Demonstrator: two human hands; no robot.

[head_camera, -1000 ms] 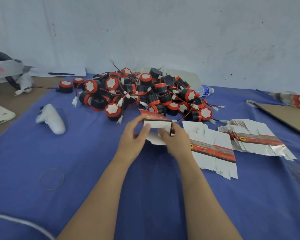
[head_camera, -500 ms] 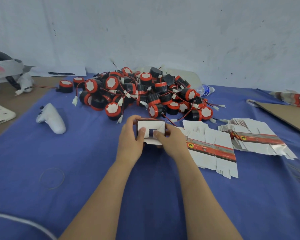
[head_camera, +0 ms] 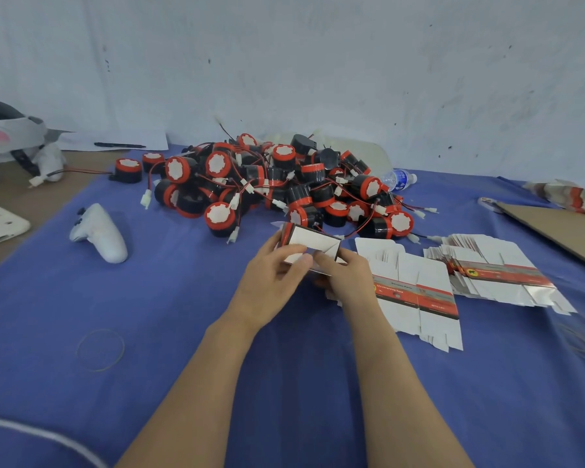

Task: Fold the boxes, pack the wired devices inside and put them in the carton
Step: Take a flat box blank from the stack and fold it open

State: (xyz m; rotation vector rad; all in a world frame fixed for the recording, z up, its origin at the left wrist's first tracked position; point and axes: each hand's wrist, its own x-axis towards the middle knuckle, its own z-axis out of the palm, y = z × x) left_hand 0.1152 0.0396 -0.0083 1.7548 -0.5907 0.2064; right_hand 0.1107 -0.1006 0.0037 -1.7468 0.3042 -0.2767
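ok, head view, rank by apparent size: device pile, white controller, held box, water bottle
1. device pile
2. white controller and held box: about alike, unranked
3. water bottle, farther off and partly hidden by the pile

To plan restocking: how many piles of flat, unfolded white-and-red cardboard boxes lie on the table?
3. First pile beside the right hand, second pile further right, third pile near the far wall. Others may be hidden.

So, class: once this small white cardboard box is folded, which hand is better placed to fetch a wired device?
Probably the right hand: the left hand grips the small white cardboard box at its left end, and a round black red-capped device lies just beyond the right.
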